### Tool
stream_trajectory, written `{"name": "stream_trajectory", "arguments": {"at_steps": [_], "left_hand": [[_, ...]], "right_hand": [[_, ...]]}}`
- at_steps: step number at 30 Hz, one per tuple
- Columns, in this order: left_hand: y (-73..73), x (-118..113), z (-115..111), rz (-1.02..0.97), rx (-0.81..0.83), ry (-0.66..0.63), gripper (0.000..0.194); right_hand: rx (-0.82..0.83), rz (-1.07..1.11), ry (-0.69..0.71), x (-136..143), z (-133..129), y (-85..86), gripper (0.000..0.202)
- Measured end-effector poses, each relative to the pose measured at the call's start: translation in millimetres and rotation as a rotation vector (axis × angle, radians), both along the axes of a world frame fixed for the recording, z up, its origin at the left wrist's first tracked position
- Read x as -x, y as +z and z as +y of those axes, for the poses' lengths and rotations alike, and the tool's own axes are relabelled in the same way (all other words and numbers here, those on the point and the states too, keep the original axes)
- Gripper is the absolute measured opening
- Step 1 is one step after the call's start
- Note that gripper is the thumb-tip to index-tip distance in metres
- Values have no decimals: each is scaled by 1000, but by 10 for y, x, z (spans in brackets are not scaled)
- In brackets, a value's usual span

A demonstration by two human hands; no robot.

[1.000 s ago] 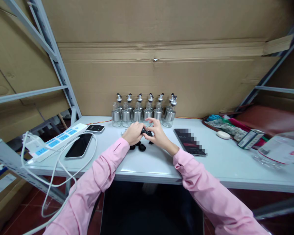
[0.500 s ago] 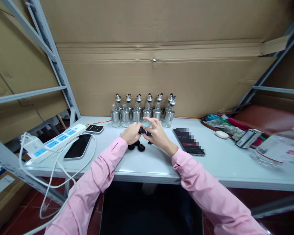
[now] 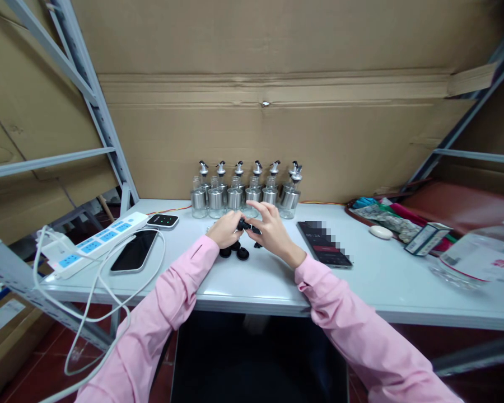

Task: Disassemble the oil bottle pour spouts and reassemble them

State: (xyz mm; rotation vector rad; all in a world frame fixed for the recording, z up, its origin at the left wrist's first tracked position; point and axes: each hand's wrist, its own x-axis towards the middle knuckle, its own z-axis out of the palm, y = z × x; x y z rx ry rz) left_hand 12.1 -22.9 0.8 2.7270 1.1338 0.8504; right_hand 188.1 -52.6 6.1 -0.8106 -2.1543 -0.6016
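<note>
My left hand (image 3: pixel 225 229) is closed on one end of a small black bottle stopper (image 3: pixel 243 224). From the other side, my right hand (image 3: pixel 273 230) pinches the same dark piece, index finger raised over it. Part of the stopper is hidden by the fingers. Just below my hands lie loose black stoppers (image 3: pixel 242 253), partly covered by my left hand. Behind stand two rows of glass oil bottles with metal sleeves (image 3: pixel 234 199). The back row wears metal pourers with black levers (image 3: pixel 257 167); in the front row, only the rightmost bottle (image 3: pixel 290 198) has one.
At left lie a power strip (image 3: pixel 96 243) with white cables, a phone (image 3: pixel 135 252) and a small black-topped device (image 3: pixel 163 221). A dark phone (image 3: pixel 319 240) lies right of my hands. Farther right are a white oval object (image 3: pixel 380 232), a small box (image 3: pixel 427 239) and a plastic jug (image 3: pixel 472 257).
Almost nothing differs. Both hands stay around the black stopper in the same place, and the view has shifted very slightly.
</note>
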Motion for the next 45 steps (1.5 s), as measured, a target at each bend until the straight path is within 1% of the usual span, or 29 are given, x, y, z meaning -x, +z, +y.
{"name": "stream_trajectory", "arguments": {"at_steps": [20, 23, 26, 27, 30, 31, 34, 45], "left_hand": [[16, -13, -36, -17, -24, -29, 20], [42, -10, -56, -28, -8, -21, 20], [71, 1, -74, -22, 3, 4, 21], [78, 6, -77, -23, 1, 8, 22], [88, 19, -79, -33, -23, -1, 21], [89, 21, -77, -33, -32, -10, 21], [87, 22, -70, -21, -46, -23, 23], [76, 35, -42, 4, -24, 22, 26]], "right_hand": [[-33, 21, 32, -3, 9, -38, 14], [13, 98, 46, 10, -3, -43, 18], [114, 237, 41, 29, -34, -37, 25], [145, 271, 36, 35, -42, -35, 23], [197, 298, 25, 46, -41, -39, 8], [205, 287, 25, 48, -33, -44, 10], [209, 248, 34, 54, -5, -67, 15], [162, 254, 52, 49, 2, -75, 17]]}}
